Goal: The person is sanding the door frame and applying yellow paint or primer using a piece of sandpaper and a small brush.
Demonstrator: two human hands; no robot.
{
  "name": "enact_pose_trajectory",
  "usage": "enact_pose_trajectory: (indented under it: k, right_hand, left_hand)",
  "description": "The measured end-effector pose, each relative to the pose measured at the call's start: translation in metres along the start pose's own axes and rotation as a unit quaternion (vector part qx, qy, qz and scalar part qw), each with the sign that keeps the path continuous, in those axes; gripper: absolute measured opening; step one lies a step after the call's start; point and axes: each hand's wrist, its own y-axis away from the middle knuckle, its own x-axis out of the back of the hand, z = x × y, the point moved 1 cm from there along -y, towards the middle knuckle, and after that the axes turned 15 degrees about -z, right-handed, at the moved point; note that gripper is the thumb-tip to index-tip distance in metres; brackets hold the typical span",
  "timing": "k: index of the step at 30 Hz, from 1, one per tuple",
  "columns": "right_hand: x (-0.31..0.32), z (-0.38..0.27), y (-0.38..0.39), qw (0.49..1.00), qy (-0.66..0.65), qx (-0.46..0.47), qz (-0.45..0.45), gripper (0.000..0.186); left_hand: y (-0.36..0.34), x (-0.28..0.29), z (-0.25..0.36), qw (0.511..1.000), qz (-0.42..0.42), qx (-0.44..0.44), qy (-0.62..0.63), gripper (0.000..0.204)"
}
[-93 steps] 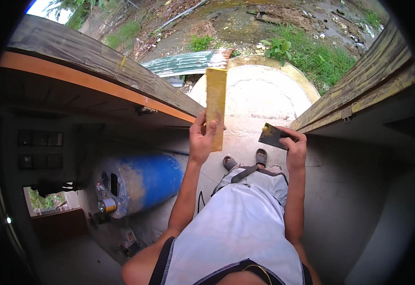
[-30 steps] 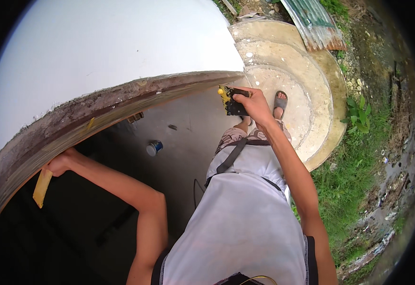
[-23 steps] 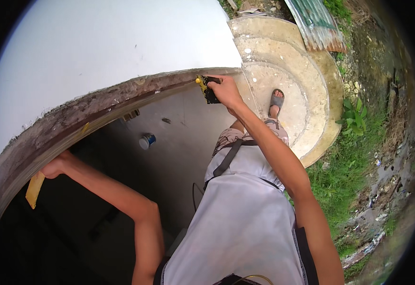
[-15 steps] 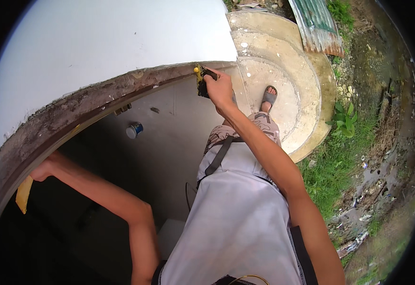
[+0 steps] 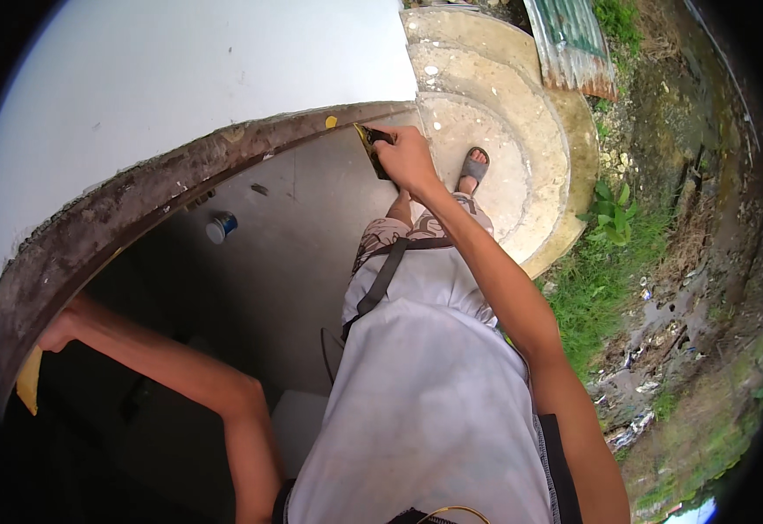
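Yellow and black show between the fingers of your right hand point(image 5: 408, 159), which are closed around a small tool point(image 5: 371, 147) pressed to the underside of the dark, rough wall edge point(image 5: 137, 210), below the white wall face point(image 5: 181, 79). Your left hand point(image 5: 57, 332) reaches far along that edge, its fingers hidden so you cannot tell their state, with a yellow strip point(image 5: 29, 381) just beside it. Beyond your right hand lie curved concrete steps point(image 5: 521, 113) and your sandalled foot point(image 5: 475, 166).

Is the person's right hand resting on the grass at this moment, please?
No, the right hand holds a small dark tool against the wall's edge.
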Motion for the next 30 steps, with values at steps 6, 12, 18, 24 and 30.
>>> enact_pose_trajectory:
  k: [6, 12, 18, 24, 30]
  right_hand:
    - [0.004, -0.005, -0.052, 0.994, -0.059, -0.047, -0.083, 0.04]
    - [0.011, -0.028, -0.039, 0.974, -0.144, -0.059, -0.165, 0.037]
    - [0.003, -0.008, -0.052, 0.991, -0.075, -0.087, -0.065, 0.037]
    - [-0.016, -0.024, -0.016, 0.964, 0.267, -0.004, -0.014, 0.04]
    - [0.018, 0.0, -0.053, 0.989, -0.043, -0.122, -0.076, 0.034]
  left_hand:
    - [-0.006, -0.002, -0.011, 1.0, -0.011, 0.004, 0.01, 0.03]
    - [-0.012, 0.01, -0.013, 1.0, -0.018, -0.003, 0.001, 0.031]
    - [-0.015, 0.012, -0.019, 0.999, -0.031, 0.001, 0.013, 0.031]
    - [-0.025, 0.024, -0.023, 0.999, -0.037, 0.005, 0.014, 0.031]
    - [-0.033, 0.027, -0.03, 0.998, -0.055, 0.003, 0.022, 0.032]
